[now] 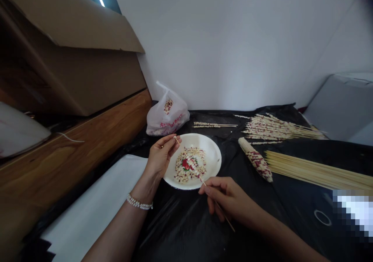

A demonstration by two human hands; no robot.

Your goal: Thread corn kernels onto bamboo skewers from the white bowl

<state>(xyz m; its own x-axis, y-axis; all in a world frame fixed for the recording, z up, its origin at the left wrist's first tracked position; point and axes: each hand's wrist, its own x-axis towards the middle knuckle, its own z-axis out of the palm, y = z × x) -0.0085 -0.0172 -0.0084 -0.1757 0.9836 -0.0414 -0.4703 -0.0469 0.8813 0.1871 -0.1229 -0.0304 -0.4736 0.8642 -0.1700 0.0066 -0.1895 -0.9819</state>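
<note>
My right hand is closed around a thin wooden skewer, which slants up over the bowl. Pale corn kernels appear to be threaded along its middle, though they blend with those in the bowl behind. At the skewer's upper tip, my left hand pinches a small pale corn kernel between thumb and finger. Beneath the skewer stands a white bowl with a red flower pattern inside, holding many loose cream and dark red kernels.
Behind the bowl sits a white plastic bag of kernels. Two filled skewers lie beside it. To the right are a pile of filled skewers, a partly stripped corn cob and bare skewers. A cardboard box stands left.
</note>
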